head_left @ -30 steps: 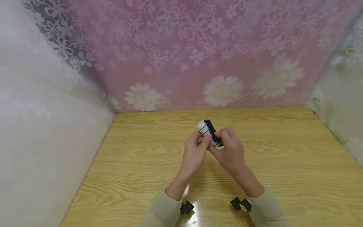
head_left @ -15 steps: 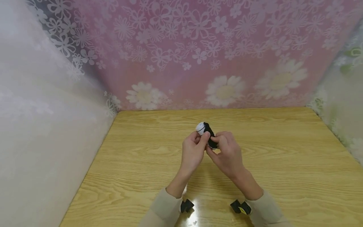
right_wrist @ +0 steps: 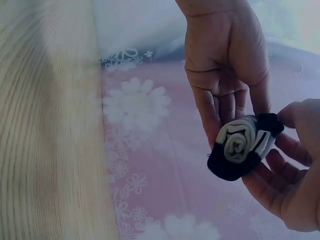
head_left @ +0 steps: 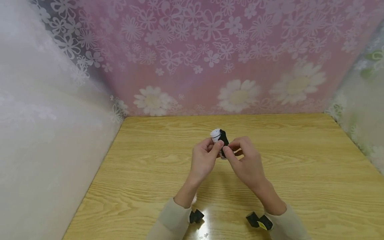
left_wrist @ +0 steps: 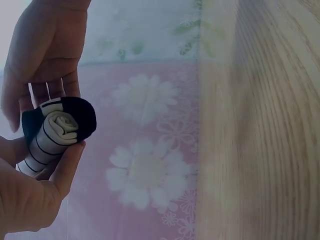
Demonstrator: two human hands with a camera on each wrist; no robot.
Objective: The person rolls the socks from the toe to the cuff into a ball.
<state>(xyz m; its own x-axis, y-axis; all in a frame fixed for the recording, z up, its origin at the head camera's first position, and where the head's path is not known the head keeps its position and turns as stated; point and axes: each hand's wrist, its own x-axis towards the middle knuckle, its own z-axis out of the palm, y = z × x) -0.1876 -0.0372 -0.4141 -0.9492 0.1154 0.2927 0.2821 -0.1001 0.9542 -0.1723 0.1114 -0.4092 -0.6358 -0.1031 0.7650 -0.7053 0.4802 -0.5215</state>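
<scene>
A sock rolled into a tight cylinder (head_left: 215, 134) is held up between both hands over the table, its spiral end uppermost in the head view. It is white with thin black stripes, and a black part (left_wrist: 82, 117) wraps round one side. My left hand (head_left: 202, 160) grips it from the left, thumb across its near face. On the right, my right hand (head_left: 246, 165) pinches the black part, thumb in front and fingers behind. The right wrist view shows the coiled white end (right_wrist: 236, 145) and a black bulge (right_wrist: 270, 123) at the right thumb's tip. The roll's lower end is partly hidden by fingers.
A wood-grain table (head_left: 144, 186) lies below the hands. A pink flowered backdrop (head_left: 192, 76) rises at its far edge, with pale side walls (head_left: 54, 133) to left and right. Small black devices (head_left: 196, 216) sit at both wrists.
The roll has turned more upright, and the black part now covers more of its near side. My right hand has shifted slightly right, its thumb now on the front. The left hand keeps its grip.
</scene>
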